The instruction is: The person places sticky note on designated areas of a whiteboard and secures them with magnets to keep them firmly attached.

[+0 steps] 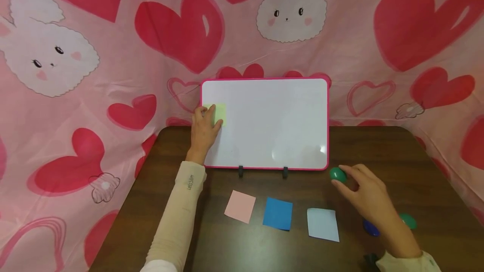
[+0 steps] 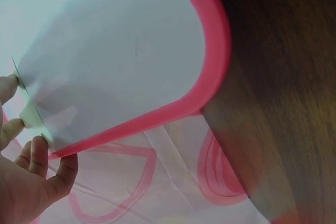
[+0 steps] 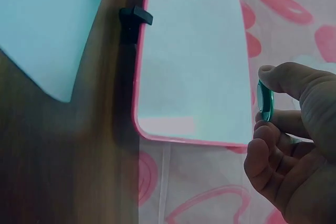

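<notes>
A white board with a pink frame stands upright on the table. With spread fingertips, my left hand presses a yellow-green sticky note against the board's left side; the hand covers part of the note. In the left wrist view, some of those fingers rest at the pink frame. My right hand pinches a green round magnet between thumb and fingers, in front of the board's lower right corner. Its pale flat back shows in the right wrist view.
Pink, blue and pale blue sticky notes lie in a row on the brown table. A blue magnet and another green magnet lie by the right forearm. Black clips hold the board's bottom edge.
</notes>
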Demonstrator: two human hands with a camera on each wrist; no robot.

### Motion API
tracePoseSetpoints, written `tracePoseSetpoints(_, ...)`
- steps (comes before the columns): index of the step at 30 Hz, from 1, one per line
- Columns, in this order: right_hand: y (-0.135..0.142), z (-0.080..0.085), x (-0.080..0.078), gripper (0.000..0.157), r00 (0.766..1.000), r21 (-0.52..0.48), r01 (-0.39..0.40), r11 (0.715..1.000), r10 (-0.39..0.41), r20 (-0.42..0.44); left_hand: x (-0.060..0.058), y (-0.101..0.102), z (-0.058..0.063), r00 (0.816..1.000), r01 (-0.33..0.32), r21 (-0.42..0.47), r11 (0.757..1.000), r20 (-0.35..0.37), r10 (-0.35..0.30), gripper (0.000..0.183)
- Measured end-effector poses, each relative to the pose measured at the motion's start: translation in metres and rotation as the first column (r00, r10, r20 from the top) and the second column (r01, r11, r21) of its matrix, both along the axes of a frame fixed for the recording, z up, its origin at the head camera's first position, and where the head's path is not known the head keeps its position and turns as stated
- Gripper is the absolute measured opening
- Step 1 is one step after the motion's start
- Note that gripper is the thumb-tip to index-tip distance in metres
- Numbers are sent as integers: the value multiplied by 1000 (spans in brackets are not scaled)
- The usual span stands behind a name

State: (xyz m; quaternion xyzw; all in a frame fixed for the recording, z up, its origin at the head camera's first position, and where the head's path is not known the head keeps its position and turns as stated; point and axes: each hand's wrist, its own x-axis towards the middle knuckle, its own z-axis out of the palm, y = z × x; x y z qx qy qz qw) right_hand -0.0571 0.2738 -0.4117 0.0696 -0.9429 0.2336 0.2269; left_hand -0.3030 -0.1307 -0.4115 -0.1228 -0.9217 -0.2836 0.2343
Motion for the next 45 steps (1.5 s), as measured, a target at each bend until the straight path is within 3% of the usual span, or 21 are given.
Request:
tracePoseSetpoints(6,-9,4,-11,46,1000,-20,-25,999,25,-16,2,-2,1,1000,-1,-10,1000,6,1,55)
tracePoseSetpoints(12,-22,10,-23,43,999,-81,-37,996,39,22,1,-2,0,1000,-1,-9,1000,13,1,57)
tracePoseSetpoints(22,-56,18,-50,42,995,-138,-92,986,96,27,-1,0,-2,1000,-8,-15,1000,24,8,58)
tracePoseSetpoints(26,-68,20,-62,44,996,-135,-87,987,88,-2,-1,0,-1,999,-7,-25,1000,45,8,58)
tracePoseSetpoints(39,-91,33,-97,42,985,-161,-133,978,112,-133,0,-2,-1,1000,8,-34,999,15,-7,60)
tracePoseSetpoints(45,-99,39,-109,43,985,-176,-148,973,130,-111,1,-3,1,1000,19,-25,1000,14,-19,64)
